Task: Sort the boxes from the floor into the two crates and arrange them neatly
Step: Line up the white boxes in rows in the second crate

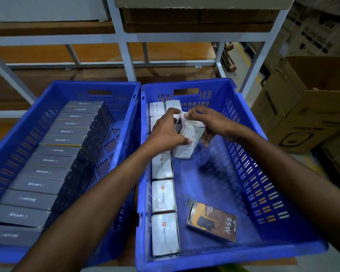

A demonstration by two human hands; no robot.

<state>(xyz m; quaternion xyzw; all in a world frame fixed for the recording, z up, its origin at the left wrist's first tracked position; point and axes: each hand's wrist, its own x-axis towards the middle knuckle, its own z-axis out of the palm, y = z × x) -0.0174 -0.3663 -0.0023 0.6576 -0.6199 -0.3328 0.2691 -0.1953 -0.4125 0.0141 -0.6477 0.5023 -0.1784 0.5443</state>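
Note:
Two blue crates stand side by side. The left crate (126,122) holds a long row of several grey boxes (47,171) along its left wall. The right crate (243,122) has a column of several white boxes (164,234) against its left wall. Both hands hold one white box (188,138) tilted above that crate's far part. My left hand (165,132) grips its left side, thumb on the front. My right hand (208,120) pinches its top end, fingers curling under it. A black and yellow box marked 65W (212,220) lies flat on the right crate's floor.
A metal shelf rack (124,54) with wooden boards stands just behind the crates. Brown cardboard cartons (302,107) sit to the right of the right crate. The right half of the left crate's floor and most of the right crate's floor are bare.

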